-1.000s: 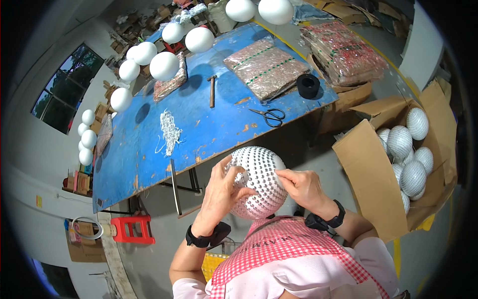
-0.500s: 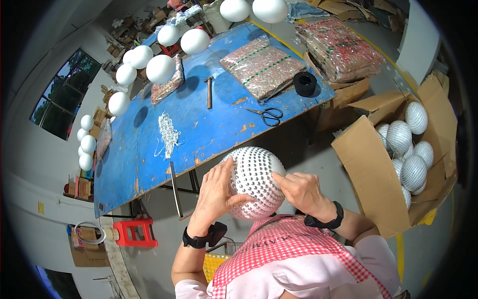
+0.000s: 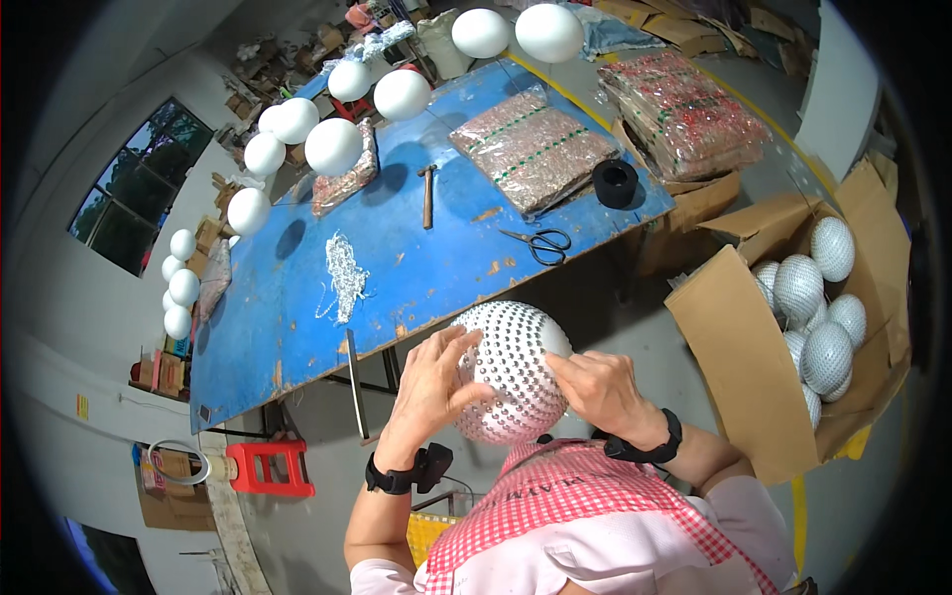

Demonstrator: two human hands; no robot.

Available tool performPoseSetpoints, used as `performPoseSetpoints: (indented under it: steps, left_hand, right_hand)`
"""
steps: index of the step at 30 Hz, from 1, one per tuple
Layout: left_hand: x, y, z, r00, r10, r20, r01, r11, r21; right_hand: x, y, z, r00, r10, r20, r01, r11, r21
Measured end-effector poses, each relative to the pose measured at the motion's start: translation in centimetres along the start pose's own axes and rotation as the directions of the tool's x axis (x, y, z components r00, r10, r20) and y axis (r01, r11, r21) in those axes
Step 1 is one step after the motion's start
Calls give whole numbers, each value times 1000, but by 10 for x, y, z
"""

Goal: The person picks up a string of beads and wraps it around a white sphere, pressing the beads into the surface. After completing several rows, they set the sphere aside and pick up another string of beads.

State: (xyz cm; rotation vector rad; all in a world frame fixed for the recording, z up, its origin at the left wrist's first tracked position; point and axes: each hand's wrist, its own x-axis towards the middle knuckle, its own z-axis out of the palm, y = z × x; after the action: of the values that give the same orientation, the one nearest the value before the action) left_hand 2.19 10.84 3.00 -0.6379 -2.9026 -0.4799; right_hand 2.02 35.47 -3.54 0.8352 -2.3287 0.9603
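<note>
A white ball (image 3: pixel 506 382) wound with rows of silver beads is between my hands, just above my apron. Some smooth white surface shows bare at its upper right. My left hand (image 3: pixel 433 382) grips the ball's left side, thumb and fingers spread over the beads. At the ball's right side, by the bare patch, my right hand (image 3: pixel 600 390) is closed in a pinch. Whatever its fingertips hold is too small or hidden to make out. A heap of silver bead strings (image 3: pixel 344 279) lies on the blue table (image 3: pixel 288 342) ahead.
Scissors (image 3: pixel 541 243), a hammer (image 3: pixel 427 196), a black tape roll (image 3: pixel 615 183) and a wrapped flat pack (image 3: pixel 533 149) lie on the table. White balls (image 3: pixel 334 148) stand above it. At right, a carton (image 3: pixel 744 367) holds several beaded balls; a red stool (image 3: pixel 270 467) stands at left.
My view has shifted slightly, so the table and its things appear a little lower and farther right. Both hands stay on the beaded ball, the right still pinching at its side.
</note>
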Motion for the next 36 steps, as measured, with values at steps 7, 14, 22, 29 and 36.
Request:
performPoseSetpoints:
  steps: [7,14,22,29,36]
  left_hand:
    - [1,1,3,993,-117,-16,111,969,-222]
    - [2,2,-4,977,-196,87,211,948,-239]
    - [-2,-1,-6,999,-10,38,12,998,-57]
    - [2,5,-4,987,-158,11,152,928,-339]
    - [2,3,-2,996,-32,-87,18,987,-158]
  right_hand:
    - [-2,0,-1,1000,2,-18,-2,1000,11]
    - [-1,4,0,998,-41,-37,40,999,-33]
    - [5,-1,-5,997,-62,-36,57,992,-111]
    - [9,0,-2,996,-56,-73,50,995,-86]
    - [13,-1,0,995,-58,-78,53,997,-57]
